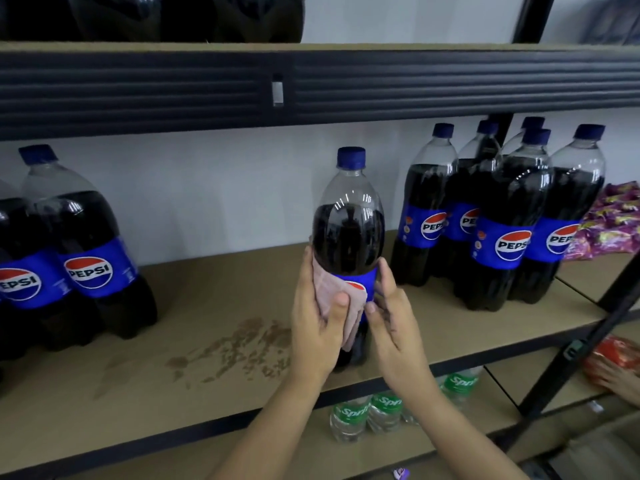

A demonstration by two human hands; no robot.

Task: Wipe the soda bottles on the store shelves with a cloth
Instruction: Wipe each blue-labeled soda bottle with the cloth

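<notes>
- Two hands on one cola bottle [348,233] standing upright mid-shelf: left hand [317,323] pressing a pink cloth [341,299] against the label, right hand [393,323] steadying the other side with straight fingers.
- Flanked by a bottle pair [69,251] at left and a bottle cluster [495,216] at right, both well apart.
- Brown stain [242,344] on the shelf board [207,292], just left of the bottle.
- Capped above by the dark upper shelf beam [311,84].
- Bordered at right by a slanted black strut [585,341].
</notes>
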